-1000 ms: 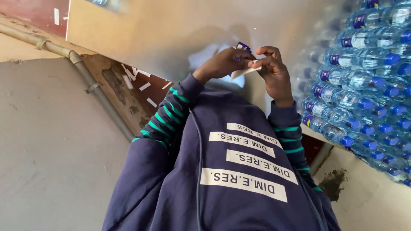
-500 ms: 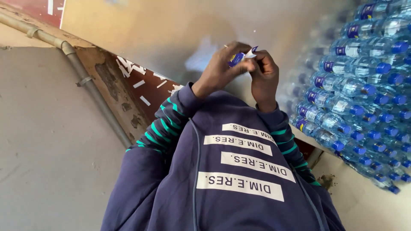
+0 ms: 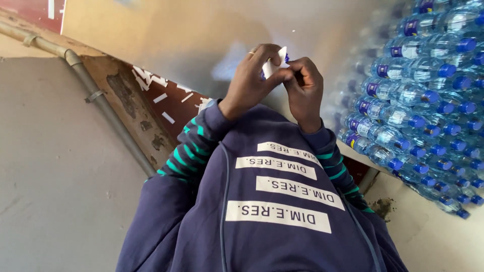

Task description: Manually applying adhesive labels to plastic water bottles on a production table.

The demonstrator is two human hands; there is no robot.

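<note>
My left hand (image 3: 248,83) and my right hand (image 3: 303,86) meet in front of my chest, fingertips pressed together. Between them they pinch a small white label with a blue printed side (image 3: 275,64); only its top edge shows above the fingers. A ring sits on a finger of my left hand. Below the hands my navy hooded top (image 3: 262,201) with white printed bars and green-striped sleeves fills the lower frame.
A pale board or tabletop (image 3: 166,35) lies under the hands. A big stack of clear water bottles with blue caps (image 3: 428,100) fills the right side. A grey pipe (image 3: 96,95) runs along the concrete at left, beside white paper scraps (image 3: 164,98) on red-brown ground.
The label, held out flat between my hands a second ago, is now pinched tight and mostly hidden. Both hands have drawn closer together and risen slightly in view.
</note>
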